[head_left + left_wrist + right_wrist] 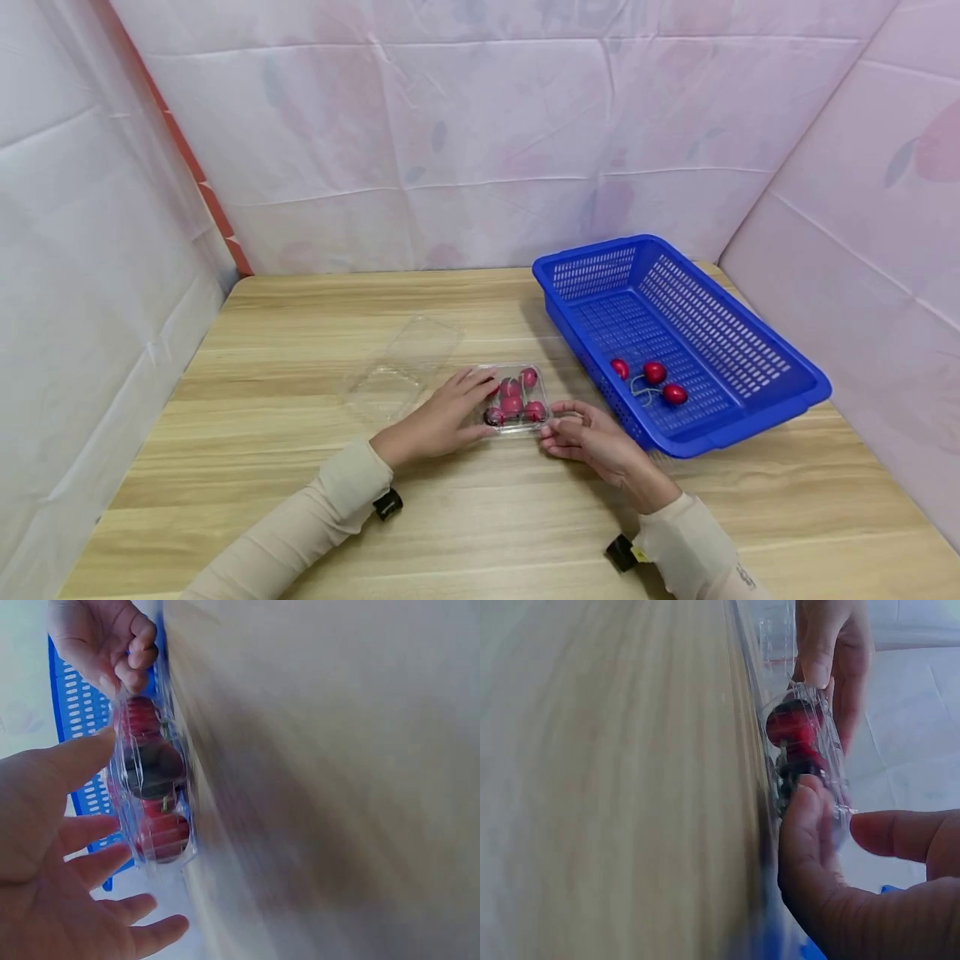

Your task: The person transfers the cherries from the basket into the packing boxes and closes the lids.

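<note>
A small clear plastic box (517, 427) holds several red cherries (512, 405), one of them looking dark in the left wrist view. My left hand (444, 415) lies at the box's left side, its fingers fairly straight and spread over the left edge, the thumb near the front left corner. At the front right corner, my right hand (600, 446) pinches the box's edge between thumb and curled fingers. The right wrist view shows this thumb (889, 831) right at the clear rim.
To the right stands a blue slotted basket (720, 325) with three stemmed cherries (655, 372) inside, its near left side close to my right hand. Another clear plastic container (405, 367) lies opened out on the wooden table (315, 333), left of the box. Cloth walls surround the table.
</note>
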Demonstrator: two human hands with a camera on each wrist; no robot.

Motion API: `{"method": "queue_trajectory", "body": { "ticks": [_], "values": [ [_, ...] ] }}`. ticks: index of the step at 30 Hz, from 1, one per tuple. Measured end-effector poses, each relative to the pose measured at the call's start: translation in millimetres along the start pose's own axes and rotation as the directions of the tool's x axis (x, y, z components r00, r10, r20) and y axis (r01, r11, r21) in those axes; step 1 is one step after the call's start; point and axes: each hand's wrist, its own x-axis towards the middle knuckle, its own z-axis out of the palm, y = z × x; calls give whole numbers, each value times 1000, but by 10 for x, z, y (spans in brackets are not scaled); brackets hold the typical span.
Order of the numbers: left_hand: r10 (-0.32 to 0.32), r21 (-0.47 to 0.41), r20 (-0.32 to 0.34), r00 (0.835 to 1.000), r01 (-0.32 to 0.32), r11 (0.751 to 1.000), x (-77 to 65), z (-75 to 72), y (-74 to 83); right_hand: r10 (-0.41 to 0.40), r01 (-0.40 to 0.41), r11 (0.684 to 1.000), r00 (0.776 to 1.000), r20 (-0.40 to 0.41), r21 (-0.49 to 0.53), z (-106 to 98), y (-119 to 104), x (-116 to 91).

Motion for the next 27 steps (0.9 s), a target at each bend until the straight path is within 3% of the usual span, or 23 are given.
{"method": "queue_trajectory", "body": {
  "ticks": [4, 6, 7, 8, 10, 13, 15, 16, 19, 21, 27],
  "values": [
    [-66, -109, -89, 994, 56, 993, -46, 17, 34, -56, 49, 984, 998, -35, -171, 7, -25, -85],
    [-134, -196, -150, 980, 103, 975, -83, 21, 55, -121, 96, 947, 991, -61, -306, 31, -33, -142],
    [-177, -244, -176, 968, 131, 961, -101, 24, 63, -175, 135, 905, 982, -64, -403, 48, -36, -173],
    [-220, -290, -195, 956, 158, 944, -118, 29, 69, -235, 173, 847, 970, -61, -503, 67, -38, -202],
    [-311, -395, -185, 932, 219, 892, -150, 41, 77, -350, 232, 686, 936, -32, -689, 107, -35, -249],
    [-410, -527, -92, 907, 305, 794, -170, 61, 72, -479, 299, 428, 875, 67, -853, 169, -26, -289],
    [-440, -614, 3, 898, 349, 708, -172, 70, 73, -505, 334, 330, 853, 134, -883, 200, -21, -292],
    [-443, -651, 47, 896, 363, 666, -168, 74, 71, -505, 348, 301, 848, 161, -888, 213, -19, -293],
    [-437, -740, 147, 887, 392, 546, -149, 90, 67, -487, 371, 253, 847, 213, -893, 234, -11, -289],
    [-426, -767, 190, 885, 405, 498, -135, 106, 60, -462, 374, 248, 856, 230, -893, 239, -5, -293],
    [-396, -804, 276, 876, 437, 404, -102, 172, 55, -405, 366, 264, 882, 242, -892, 252, 6, -325]
  ]
}}
